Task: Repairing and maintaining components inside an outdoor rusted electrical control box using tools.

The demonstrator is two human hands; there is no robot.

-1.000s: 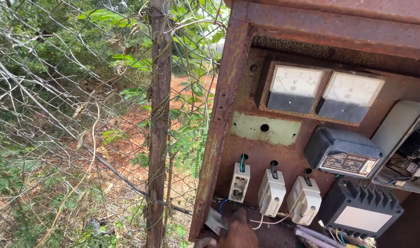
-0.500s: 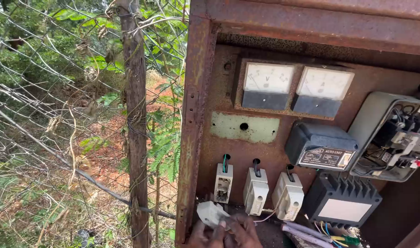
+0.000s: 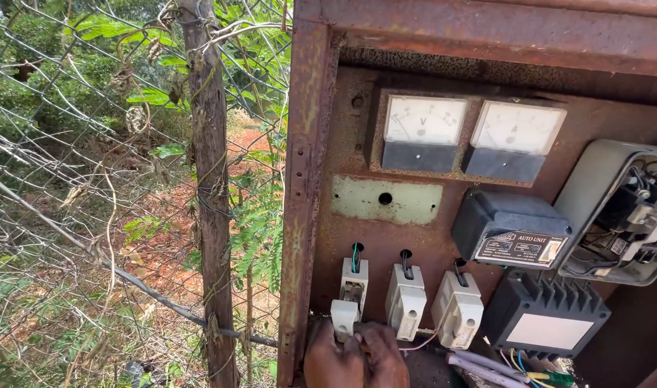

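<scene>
Both my hands are at the bottom edge of the view, inside a rusty electrical panel box (image 3: 299,215). My left hand (image 3: 330,357) pinches a white fuse carrier (image 3: 343,315) and holds it just under the leftmost white fuse base (image 3: 355,282), which has a green wire at its top. My right hand (image 3: 386,357) presses against the left one, fingers curled at the carrier's lower right side. Two more white fuse holders (image 3: 406,302) (image 3: 457,310) stand to the right, each with its carrier in place.
Two analogue meters (image 3: 423,133) (image 3: 514,140) sit high on the panel, above a black control unit (image 3: 511,230), a finned black box (image 3: 547,316) and an open grey switch housing (image 3: 619,212). Loose wires (image 3: 501,363) lie at the bottom. A wire fence, a wooden post (image 3: 212,194) and bushes are left.
My hands have come up with the white fuse carrier, from below the panel's left corner to right under the leftmost fuse base. The view has shifted left.
</scene>
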